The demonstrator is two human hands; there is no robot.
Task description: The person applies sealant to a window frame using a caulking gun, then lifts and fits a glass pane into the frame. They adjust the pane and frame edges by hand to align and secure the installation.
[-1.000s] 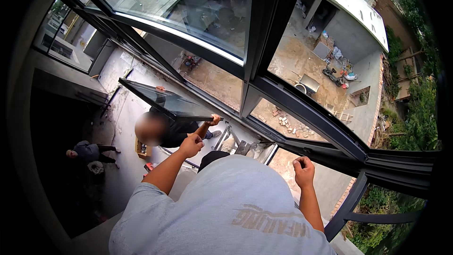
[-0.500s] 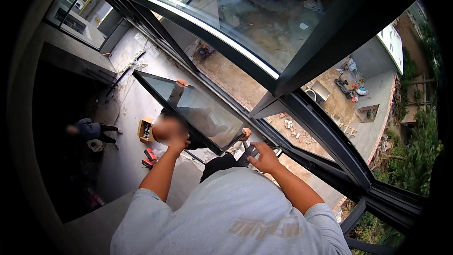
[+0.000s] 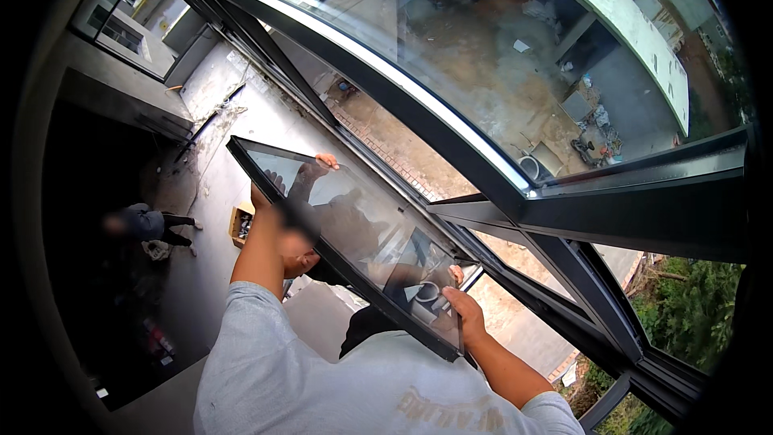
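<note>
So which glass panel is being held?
The black-framed panel nearest the grey shirt, the person's right hand on its lower end; no hand touches the window panels beyond it.

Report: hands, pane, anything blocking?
Left hand at long side of glass pane; right hand gripping near end. Co-worker's hand also on pane, head close.

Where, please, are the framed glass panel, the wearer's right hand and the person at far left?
Framed glass panel (image 3: 362, 234): head view, on the pane.
Right hand (image 3: 468, 316): head view, on its back near the thumb.
Person at far left (image 3: 146, 223): head view, on the upper body.
</note>
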